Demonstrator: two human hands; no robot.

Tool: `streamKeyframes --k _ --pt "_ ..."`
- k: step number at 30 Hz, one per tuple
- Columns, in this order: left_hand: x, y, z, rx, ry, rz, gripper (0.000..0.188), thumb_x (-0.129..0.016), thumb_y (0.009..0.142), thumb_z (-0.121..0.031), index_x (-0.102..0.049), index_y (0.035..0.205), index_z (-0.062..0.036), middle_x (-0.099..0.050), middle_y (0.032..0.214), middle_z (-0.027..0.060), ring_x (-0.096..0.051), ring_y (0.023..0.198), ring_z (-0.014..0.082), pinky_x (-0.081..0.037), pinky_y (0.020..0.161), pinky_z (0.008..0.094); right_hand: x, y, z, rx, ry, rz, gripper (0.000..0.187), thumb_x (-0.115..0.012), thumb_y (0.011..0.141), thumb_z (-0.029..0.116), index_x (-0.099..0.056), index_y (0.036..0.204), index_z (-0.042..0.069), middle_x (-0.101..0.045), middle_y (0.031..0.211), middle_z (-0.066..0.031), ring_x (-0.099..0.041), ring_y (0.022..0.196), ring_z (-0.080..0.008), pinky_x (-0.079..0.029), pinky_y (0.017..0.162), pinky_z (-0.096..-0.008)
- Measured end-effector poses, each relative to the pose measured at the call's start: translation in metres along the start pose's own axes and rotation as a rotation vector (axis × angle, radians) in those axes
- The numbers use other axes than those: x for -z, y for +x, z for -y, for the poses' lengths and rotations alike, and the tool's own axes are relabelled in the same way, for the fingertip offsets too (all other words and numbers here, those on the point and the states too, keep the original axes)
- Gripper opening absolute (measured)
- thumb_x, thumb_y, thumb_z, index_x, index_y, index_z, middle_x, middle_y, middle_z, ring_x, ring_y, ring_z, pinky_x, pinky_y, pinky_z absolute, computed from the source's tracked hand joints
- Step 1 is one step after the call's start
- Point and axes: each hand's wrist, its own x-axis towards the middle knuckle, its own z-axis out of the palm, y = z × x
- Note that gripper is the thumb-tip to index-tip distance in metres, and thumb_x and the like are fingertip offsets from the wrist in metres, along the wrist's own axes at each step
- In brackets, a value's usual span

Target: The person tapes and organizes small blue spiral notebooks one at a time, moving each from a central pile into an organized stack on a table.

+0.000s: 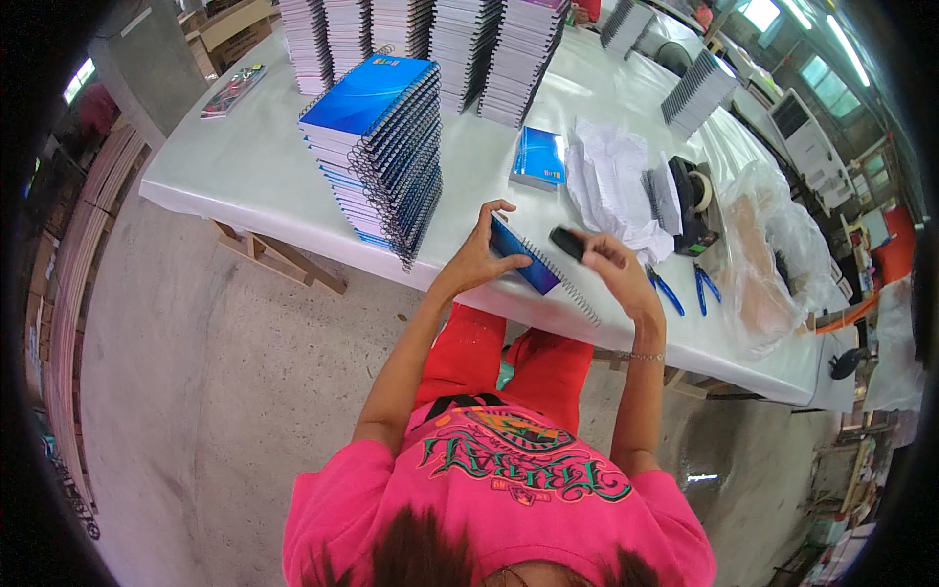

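Note:
My left hand grips a small blue notebook near the table's front edge, fingers at its far side and thumb across its cover. A wire coil runs along the notebook's right side and sticks out past its near end. Just right of the coil, my right hand is closed on a small black object whose kind I cannot make out. Behind the notebook lies a blue-covered block of sheets. Two blue-handled pliers rest on the table to the right of my right hand.
A tall stack of blue spiral notebooks stands on the white table at left, with more notebook stacks behind. Crumpled paper, a black tape dispenser and clear plastic bags lie to the right.

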Motion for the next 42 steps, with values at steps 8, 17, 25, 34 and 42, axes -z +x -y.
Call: streamKeyframes --k 8,17,25,34,42 --pt "0.001 0.003 -0.001 -0.009 -0.032 0.053 0.078 -0.082 0.076 -0.026 -0.032 0.134 -0.0144 -0.046 0.112 0.0118 -0.049 0.096 0.0206 -0.041 0.092 0.0359 -0.008 0.006 -0.003 -0.105 0.246 0.029 0.025 -0.074 0.084 0.021 -0.061 0.094 0.002 -0.06 0.118 -0.0089 -0.057 0.094 -0.0126 -0.046 0.083 -0.0268" --pt "0.005 0.004 0.004 0.001 -0.145 0.106 0.066 -0.075 0.081 -0.017 -0.034 0.133 -0.0139 -0.044 0.101 0.0056 -0.046 0.091 0.0165 -0.039 0.089 0.0325 -0.013 0.011 0.01 -0.046 0.41 0.106 0.025 -0.073 0.086 0.023 -0.063 0.098 0.004 -0.062 0.104 -0.0028 -0.055 0.09 -0.0106 -0.044 0.08 -0.0241" --pt "0.007 0.004 0.004 -0.023 -0.169 0.116 0.064 -0.074 0.083 -0.017 -0.034 0.133 -0.0142 -0.045 0.097 0.0046 -0.045 0.09 0.0155 -0.039 0.087 0.0309 -0.021 0.015 0.001 -0.169 0.454 0.018 0.024 -0.075 0.084 0.023 -0.064 0.095 0.004 -0.059 0.091 0.0017 -0.052 0.081 -0.0072 -0.043 0.074 -0.0216" --pt "0.006 0.006 0.004 -0.007 -0.153 0.151 0.061 -0.072 0.085 -0.016 -0.036 0.133 -0.0139 -0.045 0.098 0.0047 -0.045 0.088 0.0152 -0.041 0.085 0.0297 -0.02 0.023 0.005 -0.102 0.56 0.129 0.024 -0.073 0.085 0.022 -0.063 0.097 0.004 -0.061 0.11 -0.0029 -0.055 0.088 -0.0097 -0.044 0.082 -0.0246" --pt "0.007 0.005 0.007 0.031 -0.253 0.154 0.064 -0.072 0.085 -0.016 -0.034 0.136 -0.0147 -0.046 0.095 0.0049 -0.046 0.088 0.0148 -0.041 0.083 0.0288 -0.026 0.023 0.029 -0.209 0.325 0.051 0.028 -0.077 0.082 0.022 -0.064 0.099 0.004 -0.059 0.11 -0.0017 -0.054 0.088 -0.0097 -0.044 0.079 -0.0249"
